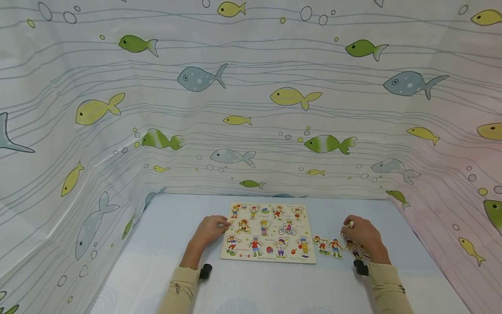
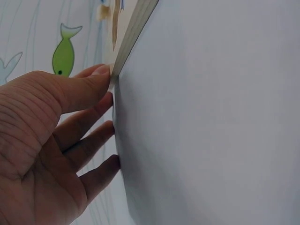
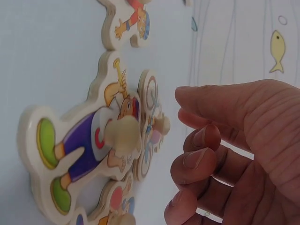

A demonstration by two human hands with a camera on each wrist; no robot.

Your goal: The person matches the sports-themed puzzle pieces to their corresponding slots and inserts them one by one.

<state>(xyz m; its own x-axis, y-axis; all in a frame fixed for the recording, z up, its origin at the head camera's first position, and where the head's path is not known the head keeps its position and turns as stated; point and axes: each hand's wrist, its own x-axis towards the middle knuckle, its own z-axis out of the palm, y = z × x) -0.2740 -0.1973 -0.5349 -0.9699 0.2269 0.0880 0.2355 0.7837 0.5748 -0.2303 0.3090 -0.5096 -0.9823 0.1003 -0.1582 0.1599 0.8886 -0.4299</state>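
Note:
My left hand is at the left edge of a wooden peg puzzle board printed with children playing sports. Its thumb tip touches the board's edge, and the other fingers reach loosely down to the tabletop. Over the loose puzzle pieces to the board's right is my right hand, fingers loosely bent with nothing between them. Nearest to its fingertips in the right wrist view lies a cyclist piece with a wooden knob. Beside that is a piece showing a child in purple trousers, knob up.
Close to the board's right side lie a skateboarder piece and a piece with a child in red and blue. A pale cloth covers the table. Fish-patterned curtain encloses the back and both sides.

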